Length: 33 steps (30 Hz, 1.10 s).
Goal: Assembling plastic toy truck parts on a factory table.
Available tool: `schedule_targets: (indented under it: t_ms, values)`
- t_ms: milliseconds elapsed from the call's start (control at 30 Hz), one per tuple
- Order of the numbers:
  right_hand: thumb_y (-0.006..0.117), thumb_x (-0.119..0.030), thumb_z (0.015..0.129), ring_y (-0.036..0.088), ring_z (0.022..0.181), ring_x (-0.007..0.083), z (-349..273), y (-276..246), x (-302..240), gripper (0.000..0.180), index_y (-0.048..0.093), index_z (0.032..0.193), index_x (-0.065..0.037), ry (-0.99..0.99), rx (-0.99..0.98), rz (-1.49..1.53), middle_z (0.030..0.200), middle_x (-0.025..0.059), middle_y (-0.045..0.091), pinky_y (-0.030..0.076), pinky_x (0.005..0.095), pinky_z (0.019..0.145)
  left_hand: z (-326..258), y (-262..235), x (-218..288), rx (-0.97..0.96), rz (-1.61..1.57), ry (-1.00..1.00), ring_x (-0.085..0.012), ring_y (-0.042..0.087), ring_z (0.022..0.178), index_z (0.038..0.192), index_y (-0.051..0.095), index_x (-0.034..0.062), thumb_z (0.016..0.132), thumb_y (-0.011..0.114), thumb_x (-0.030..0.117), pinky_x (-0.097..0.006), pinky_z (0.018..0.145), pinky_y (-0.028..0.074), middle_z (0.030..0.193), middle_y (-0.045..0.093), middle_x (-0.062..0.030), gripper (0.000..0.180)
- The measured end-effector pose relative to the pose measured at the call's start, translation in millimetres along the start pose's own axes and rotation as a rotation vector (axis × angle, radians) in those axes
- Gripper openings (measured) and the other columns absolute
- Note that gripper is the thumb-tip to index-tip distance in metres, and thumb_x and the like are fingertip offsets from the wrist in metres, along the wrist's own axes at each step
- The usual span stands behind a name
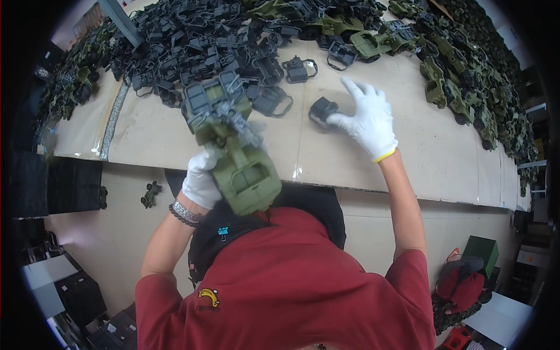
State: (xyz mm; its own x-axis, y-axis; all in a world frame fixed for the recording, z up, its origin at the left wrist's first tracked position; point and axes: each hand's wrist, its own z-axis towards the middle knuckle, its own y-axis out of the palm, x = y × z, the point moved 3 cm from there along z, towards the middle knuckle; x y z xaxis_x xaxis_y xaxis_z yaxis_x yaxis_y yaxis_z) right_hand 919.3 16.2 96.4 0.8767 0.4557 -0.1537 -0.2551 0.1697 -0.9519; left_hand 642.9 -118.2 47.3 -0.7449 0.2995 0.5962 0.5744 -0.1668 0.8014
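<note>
My left hand [201,180], in a white glove, is closed round the side of a green toy military truck [248,182]. The truck is held tilted above the table's near edge, with a dark grey frame piece [214,96] at its far end; motion blurs part of it. Over the table my right hand [368,118], also gloved, has its fingers spread. Beside its thumb is a small dark grey plastic part [322,109], slightly blurred; whether the thumb touches it I cannot tell. Another grey part [298,69] with a loop lies just beyond.
A big heap of dark grey plastic parts [192,41] covers the far left of the cardboard-topped table [431,151]. Green toy vehicles [455,76] pile up along the right. A metal post [121,23] rises at the far left. One toy piece [151,194] lies on the floor. Another person [461,286] is at lower right.
</note>
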Motion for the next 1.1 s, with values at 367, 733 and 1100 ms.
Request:
schedule_targets:
  t_ms: [367, 733, 1100]
  values:
    - [0.079, -0.032, 0.076, 0.046, 0.133, 0.0376, -11, 29, -9, 0.071, 0.054, 0.14, -0.013, -0.31, -0.243, 0.283, 0.146, 0.0155, 0.048, 0.041, 0.0446, 0.108, 22, 33, -2, 0.285, 0.084, 0.198, -0.0218, 0.065, 0.109, 0.126, 0.059, 0.0014, 0.095, 0.066, 0.019, -0.039, 0.096, 0.053, 0.119, 0.066, -0.0103, 0.036]
    - [0.08, -0.035, 0.076, 0.055, 0.115, 0.0331, -21, 32, -16, 0.071, 0.056, 0.138, -0.01, -0.308, -0.135, 0.117, 0.123, 0.0136, 0.057, 0.047, 0.0408, 0.096, 24, 37, -6, 0.35, 0.218, 0.283, -0.0169, 0.065, 0.106, 0.13, 0.057, 0.0036, 0.095, 0.067, 0.011, -0.033, 0.093, 0.054, 0.118, 0.066, -0.0065, 0.037]
    - [0.069, -0.054, 0.083, 0.056, 0.107, 0.0363, -42, -3, -97, 0.068, 0.062, 0.13, -0.005, -0.355, 0.166, 0.756, 0.123, 0.0152, 0.061, 0.045, 0.0423, 0.095, 14, 30, -11, 0.477, 0.365, 0.332, -0.013, 0.062, 0.11, 0.127, 0.062, 0.0001, 0.097, 0.068, 0.017, -0.029, 0.097, 0.049, 0.122, 0.066, -0.0073, 0.035]
